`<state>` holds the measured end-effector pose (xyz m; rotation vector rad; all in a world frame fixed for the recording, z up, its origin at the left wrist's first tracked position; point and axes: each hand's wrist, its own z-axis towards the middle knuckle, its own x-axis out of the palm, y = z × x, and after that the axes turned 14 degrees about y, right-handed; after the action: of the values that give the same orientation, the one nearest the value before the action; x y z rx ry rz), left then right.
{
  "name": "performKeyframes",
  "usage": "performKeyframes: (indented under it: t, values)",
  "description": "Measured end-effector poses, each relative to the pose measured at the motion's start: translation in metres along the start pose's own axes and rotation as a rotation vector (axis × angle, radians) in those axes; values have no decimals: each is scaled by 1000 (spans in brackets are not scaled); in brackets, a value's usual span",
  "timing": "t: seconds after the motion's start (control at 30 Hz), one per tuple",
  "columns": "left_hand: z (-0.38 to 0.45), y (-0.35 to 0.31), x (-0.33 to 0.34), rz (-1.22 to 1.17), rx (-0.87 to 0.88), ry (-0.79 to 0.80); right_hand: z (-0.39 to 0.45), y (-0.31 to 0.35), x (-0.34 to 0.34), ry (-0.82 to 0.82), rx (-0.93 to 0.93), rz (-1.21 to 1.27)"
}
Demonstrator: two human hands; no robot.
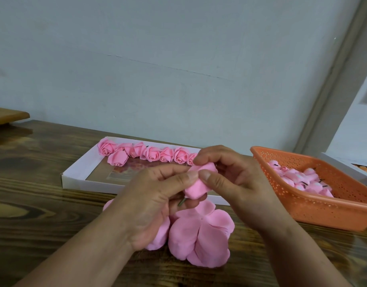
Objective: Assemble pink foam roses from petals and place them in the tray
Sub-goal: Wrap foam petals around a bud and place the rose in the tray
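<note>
Desk [33, 183], dark wood grain, far edge against a pale wall.

Tray [75, 175], white, shallow, lying near the desk's far edge, left of centre. Along its far rim a row of finished roses [151, 154], touching one another, with one more [117, 158] just in front of the row's left end. The tray's near half shows bare floor; its left wall and near-left corner have open desk around them.

Half-made rose [199, 183], pink foam, held over the tray's near rim, a short dark stem [181, 202] pointing down-left from its base.

Left hand [155, 201]: fingers curled round the base and stem, thumb against the petal.

Right hand [232, 179]: thumb and forefinger pinching the upper petal of the same rose.

Loose petals [201, 239], a pink heap on the desk below the hands, between the tray's near rim and the desk's near edge, partly under the left hand.

Basket [315, 206], orange, perforated, at the desk's right edge, well apart from the tray; inside, pink buds [302, 181] with dark stems.

Wooden board [8, 116] at the far-left corner.
</note>
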<state>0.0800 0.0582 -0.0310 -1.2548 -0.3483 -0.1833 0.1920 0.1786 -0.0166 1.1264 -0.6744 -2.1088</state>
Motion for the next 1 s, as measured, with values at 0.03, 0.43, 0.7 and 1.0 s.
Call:
performKeyframes:
  t: [0.03,0.43,0.7,1.0]
  values:
    - [0,0,0,2,0,0,0,0,0,-2,4,-1]
    - [2,6,7,54,89,-144,1,-1,4,-50,60,-136]
    - [4,9,4,-39,67,-108,2,3,5,-92,59,-145]
    - [8,0,-1,-316,1,-127,4,2,2,-504,-6,104]
